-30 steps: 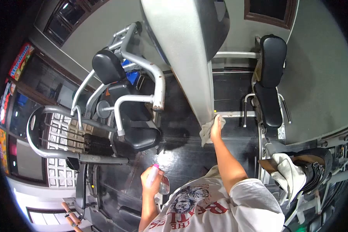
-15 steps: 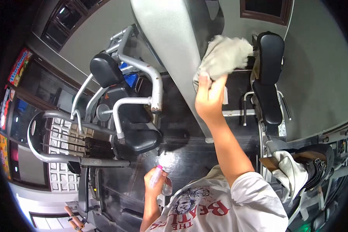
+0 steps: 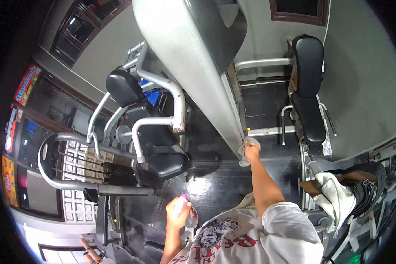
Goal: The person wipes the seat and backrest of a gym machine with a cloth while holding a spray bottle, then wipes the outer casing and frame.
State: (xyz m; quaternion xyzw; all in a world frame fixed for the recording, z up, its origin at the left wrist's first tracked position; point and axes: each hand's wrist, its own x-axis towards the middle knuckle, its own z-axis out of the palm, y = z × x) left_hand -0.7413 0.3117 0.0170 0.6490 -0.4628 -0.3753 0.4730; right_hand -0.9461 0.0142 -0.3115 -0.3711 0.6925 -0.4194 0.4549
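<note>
My right hand [image 3: 251,151] is closed on a pale grey cloth [image 3: 244,161], which lies against the lower end of a tall silver-grey machine column [image 3: 193,66]. Part of the cloth is hidden behind my fingers. At the lower left, my left hand [image 3: 177,214] is wrapped round a clear spray bottle [image 3: 192,218] with a pink and white top, held above the dark floor [image 3: 207,185].
Left of the column stands a machine with a black seat [image 3: 167,164] and silver arms. A black padded bench [image 3: 308,66] is on the right. Below it, a white cloth [image 3: 334,196] and dark bag [image 3: 368,185] rest on equipment.
My right hand has moved down with the cloth from the column's side to its lower end. The cloth looks more bunched. My left hand still holds the bottle.
</note>
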